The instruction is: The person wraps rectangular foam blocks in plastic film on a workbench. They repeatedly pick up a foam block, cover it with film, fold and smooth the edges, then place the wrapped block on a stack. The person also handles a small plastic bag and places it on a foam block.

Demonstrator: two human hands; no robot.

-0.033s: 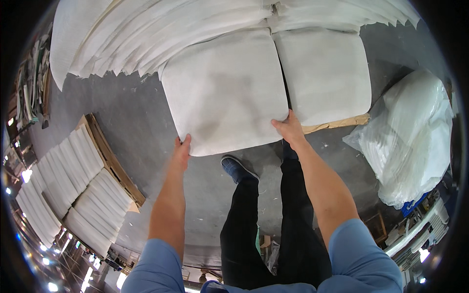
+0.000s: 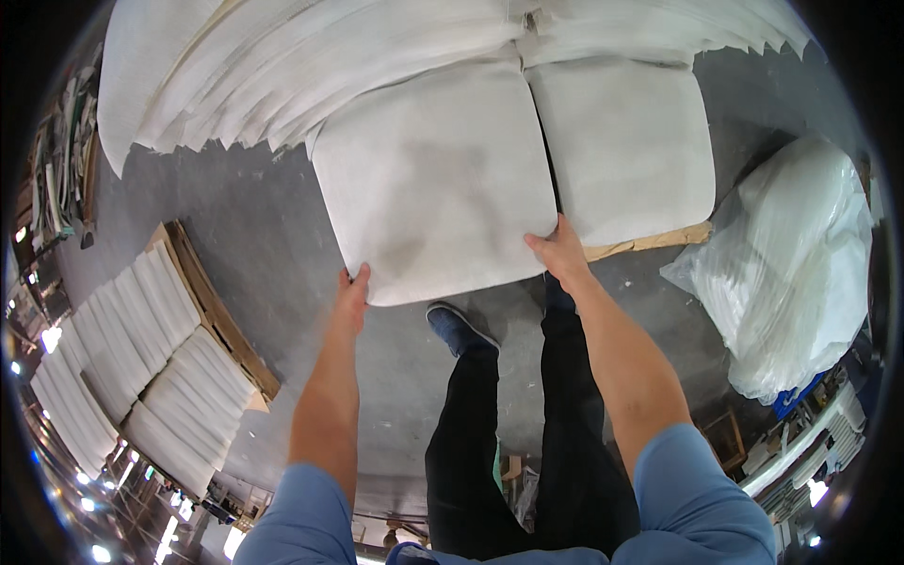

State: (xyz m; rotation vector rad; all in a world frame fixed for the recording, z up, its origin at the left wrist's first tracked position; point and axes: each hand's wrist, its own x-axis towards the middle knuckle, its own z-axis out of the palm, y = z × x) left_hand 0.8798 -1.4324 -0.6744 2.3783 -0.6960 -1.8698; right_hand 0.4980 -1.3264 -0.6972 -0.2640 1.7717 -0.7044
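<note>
A large white fabric-like pad [image 2: 433, 188] with rounded corners lies in front of me, smooth on top with a faint shadow across it. My left hand [image 2: 352, 294] grips its near left corner, thumb on top and the other fingers mostly out of sight underneath. At the near right corner, my right hand [image 2: 558, 249] is closed on the same pad, its thumb over the top and fingers in the gap at the side. Just right of that gap sits a second white pad [image 2: 626, 146], resting over brown cardboard [image 2: 650, 241].
Behind the pads, layered white sheets [image 2: 311, 61] rise in a broad curved stack. A clear plastic bag of white material [image 2: 796, 254] lies at right. Another white stack [image 2: 141, 330] with a brown board [image 2: 221, 306] stands at left. My blue shoe [image 2: 459, 328] rests on the grey floor [image 2: 254, 226].
The pad's near edge and my left hand sit very slightly closer to me. Both hands keep their hold.
</note>
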